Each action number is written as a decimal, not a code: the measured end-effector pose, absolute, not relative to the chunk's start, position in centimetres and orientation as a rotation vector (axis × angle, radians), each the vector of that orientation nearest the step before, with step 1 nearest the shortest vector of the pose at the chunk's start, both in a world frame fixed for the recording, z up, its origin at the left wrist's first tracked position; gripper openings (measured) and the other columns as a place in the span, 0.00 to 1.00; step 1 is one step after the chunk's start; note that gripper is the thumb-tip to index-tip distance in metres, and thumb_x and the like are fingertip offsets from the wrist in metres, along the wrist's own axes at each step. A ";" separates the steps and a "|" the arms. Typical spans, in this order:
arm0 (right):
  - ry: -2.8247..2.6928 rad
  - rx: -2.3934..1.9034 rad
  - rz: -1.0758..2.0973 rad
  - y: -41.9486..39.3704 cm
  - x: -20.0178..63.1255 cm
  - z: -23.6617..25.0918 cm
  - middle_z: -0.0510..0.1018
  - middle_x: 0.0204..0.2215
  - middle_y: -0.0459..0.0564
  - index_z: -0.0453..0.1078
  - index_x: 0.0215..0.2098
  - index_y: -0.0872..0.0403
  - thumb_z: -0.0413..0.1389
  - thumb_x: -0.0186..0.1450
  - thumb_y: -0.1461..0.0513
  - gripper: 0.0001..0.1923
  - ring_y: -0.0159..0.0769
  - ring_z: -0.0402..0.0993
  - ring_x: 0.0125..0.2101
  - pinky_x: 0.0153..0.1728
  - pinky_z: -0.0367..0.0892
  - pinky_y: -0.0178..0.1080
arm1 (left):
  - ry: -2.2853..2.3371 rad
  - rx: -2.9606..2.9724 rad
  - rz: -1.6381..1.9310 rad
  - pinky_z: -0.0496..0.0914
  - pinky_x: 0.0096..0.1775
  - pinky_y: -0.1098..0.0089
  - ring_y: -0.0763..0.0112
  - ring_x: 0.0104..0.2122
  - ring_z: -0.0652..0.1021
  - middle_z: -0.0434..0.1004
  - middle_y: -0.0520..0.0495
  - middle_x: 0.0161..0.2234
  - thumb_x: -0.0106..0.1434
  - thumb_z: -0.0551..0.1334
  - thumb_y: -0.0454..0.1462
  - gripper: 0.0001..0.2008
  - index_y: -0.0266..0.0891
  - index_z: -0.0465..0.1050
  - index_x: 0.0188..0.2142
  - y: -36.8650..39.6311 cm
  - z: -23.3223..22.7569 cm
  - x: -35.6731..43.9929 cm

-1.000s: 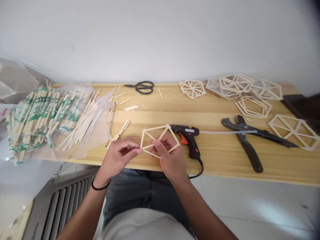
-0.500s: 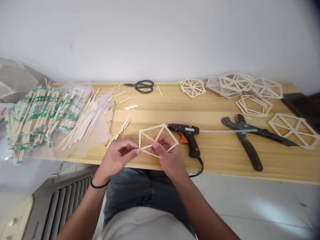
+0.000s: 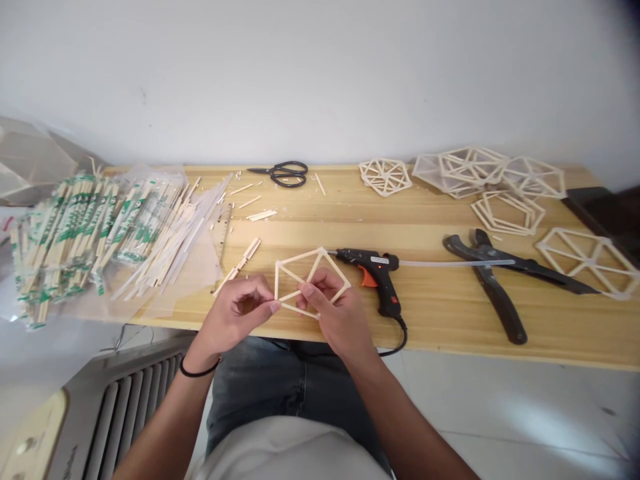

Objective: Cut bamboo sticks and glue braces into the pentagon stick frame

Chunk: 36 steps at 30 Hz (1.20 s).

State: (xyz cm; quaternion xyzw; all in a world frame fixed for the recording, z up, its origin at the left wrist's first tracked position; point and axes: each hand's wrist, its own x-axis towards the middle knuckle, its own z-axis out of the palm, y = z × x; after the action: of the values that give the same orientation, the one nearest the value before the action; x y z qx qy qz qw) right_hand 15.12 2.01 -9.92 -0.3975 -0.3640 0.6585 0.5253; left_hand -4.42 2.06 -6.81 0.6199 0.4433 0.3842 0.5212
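At table's near edge, left hand (image 3: 239,315) pinched the frame (image 3: 310,280) at its left corner; right hand (image 3: 336,313) gripped the inner sticks. Best held steady, light pressure on the joints, so nothing shifted. Just right of frame lay the glue gun (image 3: 373,270); farther right, pliers (image 3: 493,273); beyond, scissors (image 3: 283,173).

Home craft bench (image 3: 450,320): glue gun (image 3: 373,267), scissors (image 3: 283,172)
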 end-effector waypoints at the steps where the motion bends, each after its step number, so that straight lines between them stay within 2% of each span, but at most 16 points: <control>1: -0.872 -0.953 1.571 2.0 15.1 -10.0 0.74 0.21 0.41 0.72 0.30 0.51 0.70 0.63 0.49 0.18 0.30 0.69 0.24 0.28 0.67 0.34 | 1.057 1.483 0.919 0.61 0.32 0.68 0.70 0.28 0.69 0.70 0.51 0.26 0.66 0.70 0.41 0.13 0.39 0.73 0.28 2.1 -6.8 -4.4; 9: -0.845 -0.925 1.604 2.0 15.2 -9.9 0.75 0.22 0.41 0.74 0.31 0.51 0.71 0.64 0.50 0.17 0.30 0.71 0.23 0.27 0.72 0.34 | 1.035 1.465 0.933 0.62 0.32 0.69 0.71 0.28 0.70 0.72 0.50 0.26 0.65 0.72 0.41 0.13 0.38 0.75 0.28 2.1 -6.6 -4.3; 13: -0.833 -0.890 1.588 2.0 15.0 -10.0 0.75 0.21 0.41 0.74 0.31 0.52 0.70 0.65 0.51 0.15 0.30 0.71 0.23 0.24 0.73 0.32 | 1.049 1.424 0.929 0.61 0.28 0.72 0.75 0.24 0.69 0.72 0.52 0.22 0.63 0.74 0.41 0.13 0.36 0.78 0.28 2.1 -6.7 -4.4; 18: -0.826 -0.898 1.540 2.1 14.9 -10.2 0.75 0.21 0.41 0.75 0.31 0.52 0.70 0.65 0.52 0.14 0.29 0.72 0.22 0.24 0.73 0.31 | 1.029 1.340 0.929 0.68 0.27 0.75 0.74 0.22 0.75 0.78 0.49 0.22 0.64 0.73 0.42 0.14 0.35 0.80 0.29 2.2 -6.7 -4.4; 22: -0.849 -0.925 1.498 1.9 14.9 -10.2 0.76 0.21 0.41 0.76 0.31 0.51 0.70 0.65 0.52 0.14 0.30 0.73 0.23 0.26 0.73 0.32 | 1.033 1.287 0.917 0.69 0.24 0.76 0.75 0.21 0.77 0.81 0.48 0.22 0.63 0.74 0.42 0.13 0.35 0.81 0.30 2.2 -6.6 -4.4; 36: -0.871 -0.942 1.503 2.0 15.0 -10.0 0.75 0.20 0.41 0.74 0.30 0.52 0.70 0.65 0.51 0.16 0.30 0.71 0.23 0.26 0.71 0.32 | 0.956 1.235 0.886 0.71 0.23 0.77 0.74 0.20 0.78 0.82 0.47 0.22 0.66 0.72 0.41 0.12 0.34 0.80 0.31 2.0 -6.7 -4.6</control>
State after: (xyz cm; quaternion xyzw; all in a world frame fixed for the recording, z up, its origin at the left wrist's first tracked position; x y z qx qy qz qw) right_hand 14.98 1.99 -10.02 -0.3980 -0.3680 0.6351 0.5502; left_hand -4.64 1.98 -6.68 0.5378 0.4163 0.3860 0.6233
